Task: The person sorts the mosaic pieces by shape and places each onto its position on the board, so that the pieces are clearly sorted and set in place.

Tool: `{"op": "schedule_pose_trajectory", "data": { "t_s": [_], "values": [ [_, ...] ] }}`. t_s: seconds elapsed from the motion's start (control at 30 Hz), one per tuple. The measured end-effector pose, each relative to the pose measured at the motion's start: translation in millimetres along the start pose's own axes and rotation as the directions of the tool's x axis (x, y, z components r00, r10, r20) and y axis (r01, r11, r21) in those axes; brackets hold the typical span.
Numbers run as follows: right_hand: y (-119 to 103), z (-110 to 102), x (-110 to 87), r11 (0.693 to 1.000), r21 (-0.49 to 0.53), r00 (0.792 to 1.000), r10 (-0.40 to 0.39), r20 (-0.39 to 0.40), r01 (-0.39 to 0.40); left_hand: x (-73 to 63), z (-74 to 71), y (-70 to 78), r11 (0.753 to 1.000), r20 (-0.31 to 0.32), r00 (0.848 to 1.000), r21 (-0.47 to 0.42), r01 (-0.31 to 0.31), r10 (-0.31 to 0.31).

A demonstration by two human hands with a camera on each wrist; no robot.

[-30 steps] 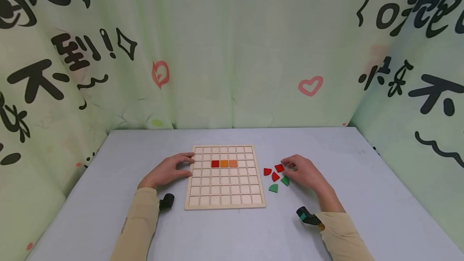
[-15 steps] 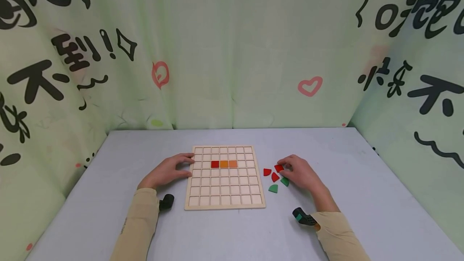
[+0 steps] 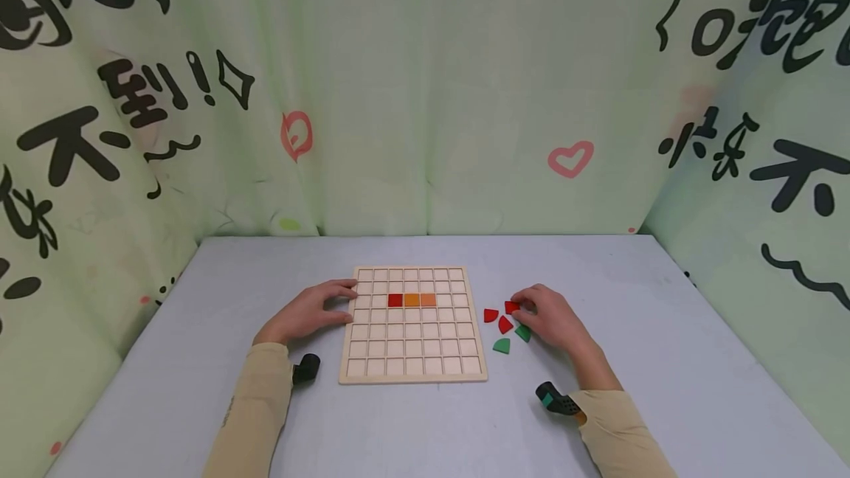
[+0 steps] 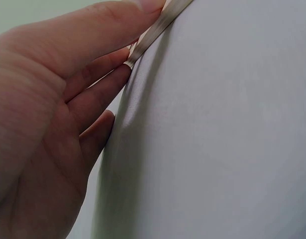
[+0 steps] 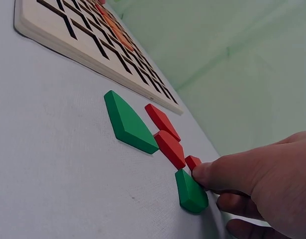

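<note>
A square wooden grid board (image 3: 413,380) lies on the table, with one red and two orange square tiles (image 3: 412,300) in a row in its cells. Along its left edge my left hand (image 3: 308,312) rests, thumb and fingers fairly straight; the left wrist view has the fingertips (image 4: 124,69) touching the rim. To the right of the board, my right hand (image 3: 551,316) pinches a small red tile (image 5: 192,162), partly hidden behind the thumb. Two red quarter-round tiles (image 5: 162,122) and two green ones (image 5: 128,124) lie close by, one green piece right beneath the thumb.
A pale table (image 3: 412,434) carries everything. Green curtains (image 3: 491,94) with black writing and red hearts hang behind and at both sides. Black wrist cameras (image 3: 556,398) stick out inward from both sleeves.
My right hand has shifted slightly left, and its thumb and finger have come onto the red tile, covering part of it. The left hand and the board stay in place.
</note>
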State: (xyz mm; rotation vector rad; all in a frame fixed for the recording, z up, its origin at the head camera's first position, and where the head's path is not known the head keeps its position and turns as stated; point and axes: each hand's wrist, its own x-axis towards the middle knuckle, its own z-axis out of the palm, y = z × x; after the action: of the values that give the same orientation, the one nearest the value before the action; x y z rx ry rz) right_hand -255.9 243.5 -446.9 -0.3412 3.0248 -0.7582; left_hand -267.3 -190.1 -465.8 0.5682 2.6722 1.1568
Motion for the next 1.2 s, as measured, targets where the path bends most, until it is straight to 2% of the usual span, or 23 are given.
{"op": "schedule_pose_trajectory", "data": {
  "t_s": [0.77,1.03,1.2],
  "values": [
    [-1.6,1.3,-0.4,1.0,0.006,1.0,-0.024,0.009,0.024,-0.3,0.9,2.4,0.999,0.004,1.0,-0.018,0.026,-0.026],
    [-4.1,-1.5,-0.3,0.999,0.03,1.0,-0.028,0.014,0.028,-1.6,-0.5,2.3,1.0,0.0,1.0,-0.018,0.002,-0.002],
    [-5.1,-1.6,-0.9,0.999,0.037,0.999,-0.029,0.017,0.029,-1.3,0.3,2.9,1.0,0.001,1.0,-0.015,0.008,-0.008]
  ]
}}
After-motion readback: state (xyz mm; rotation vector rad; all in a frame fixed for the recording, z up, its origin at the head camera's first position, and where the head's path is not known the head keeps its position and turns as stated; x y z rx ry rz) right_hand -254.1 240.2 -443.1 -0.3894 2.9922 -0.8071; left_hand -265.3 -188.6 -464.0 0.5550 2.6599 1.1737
